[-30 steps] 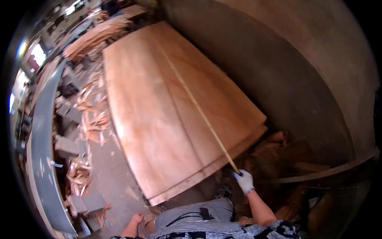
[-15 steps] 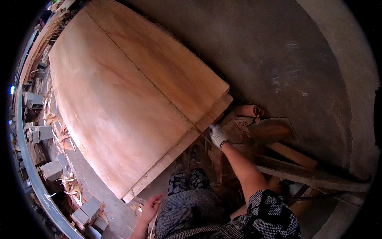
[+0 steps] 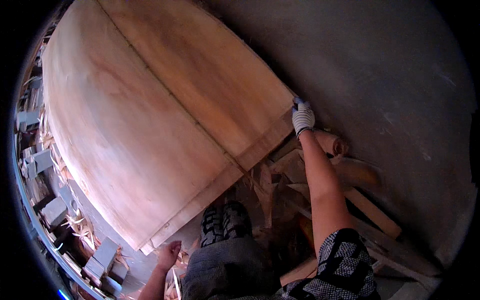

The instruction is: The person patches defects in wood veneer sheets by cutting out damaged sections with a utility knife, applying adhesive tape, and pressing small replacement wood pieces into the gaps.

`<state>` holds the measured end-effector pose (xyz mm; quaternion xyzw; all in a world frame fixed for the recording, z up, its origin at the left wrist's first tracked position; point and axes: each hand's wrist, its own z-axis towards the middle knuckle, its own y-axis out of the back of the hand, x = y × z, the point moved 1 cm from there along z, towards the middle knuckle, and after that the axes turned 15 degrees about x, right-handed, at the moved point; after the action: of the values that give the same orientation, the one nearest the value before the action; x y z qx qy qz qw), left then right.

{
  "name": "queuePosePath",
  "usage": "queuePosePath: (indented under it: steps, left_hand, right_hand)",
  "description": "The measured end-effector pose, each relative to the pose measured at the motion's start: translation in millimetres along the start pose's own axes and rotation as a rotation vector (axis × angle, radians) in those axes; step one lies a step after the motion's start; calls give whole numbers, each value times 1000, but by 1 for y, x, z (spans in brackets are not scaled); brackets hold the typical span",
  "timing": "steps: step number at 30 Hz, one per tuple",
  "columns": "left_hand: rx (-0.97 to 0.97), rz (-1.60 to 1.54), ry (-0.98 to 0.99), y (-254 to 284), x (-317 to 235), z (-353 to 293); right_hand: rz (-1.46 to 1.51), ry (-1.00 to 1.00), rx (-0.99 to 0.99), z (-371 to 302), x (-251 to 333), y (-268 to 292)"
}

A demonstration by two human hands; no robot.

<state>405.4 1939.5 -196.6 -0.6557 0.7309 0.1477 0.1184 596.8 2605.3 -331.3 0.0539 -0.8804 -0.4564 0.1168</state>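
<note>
We see a broad, pale tan and orange stack of thin wooden sheets (image 3: 135,145) filling the upper left and middle of the view, its near edge slanting from lower left up to the right. The top sheet sits slightly back from the layer below, so a narrow strip of the lower wood shows along that near edge. A long, thin, brownish stick (image 3: 197,122) lies across the top sheet, and its near end juts out past the edge.

At the stack's right corner we find the right hand (image 3: 303,118), in a white knitted glove with a ribbed cuff. Its fingertips touch the corner — whether they pinch the sheet or only press against it, we cannot tell. The left hand (image 3: 168,255) is bare and well apart from the right, near the stack's lower corner; its fingers are loosely curled, and we cannot tell whether they meet the palm.

Just beside the right wrist we notice a reddish-brown roll of thin wood (image 3: 334,144), with a long light-brown wooden board (image 3: 372,212) lying lower down. Between the hands, below the stack's edge, are the person's black-and-grey patterned trousers (image 3: 225,222) and grey apron (image 3: 227,270). On the far left we see grey rectangular blocks (image 3: 102,257) — pale, curled wood shavings (image 3: 82,232) lie among them.
</note>
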Motion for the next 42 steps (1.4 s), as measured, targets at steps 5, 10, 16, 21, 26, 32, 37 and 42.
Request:
queuePosePath:
  steps: [5,10,16,21,26,32,37,42]
  left_hand:
    - [-86,98,-141,44,-99,63]
    - [-87,332,-308,64,-167,109]
    - [-5,-654,-552,40,-306,195]
    - [-262,-692,-228,58,-325,238]
    - [-309,-743,-203,99,-195,203]
    - [-358,-899,-241,135,-102,126]
    - [-450,-863,-435,136,-121,128]
    - [-228,-1048,-520,123,-159,140]
  right_hand:
    - [2,51,18,31,7,-4]
    - [-60,150,-90,11,4,-3]
    - [656,375,264,-80,72,-39]
    - [1123,371,589,-164,77,-121]
    - [172,333,661,-186,14,-215]
    - [-97,370,689,-224,34,-276]
    - [136,506,261,-242,87,-183]
    - [503,745,524,-242,203,-121]
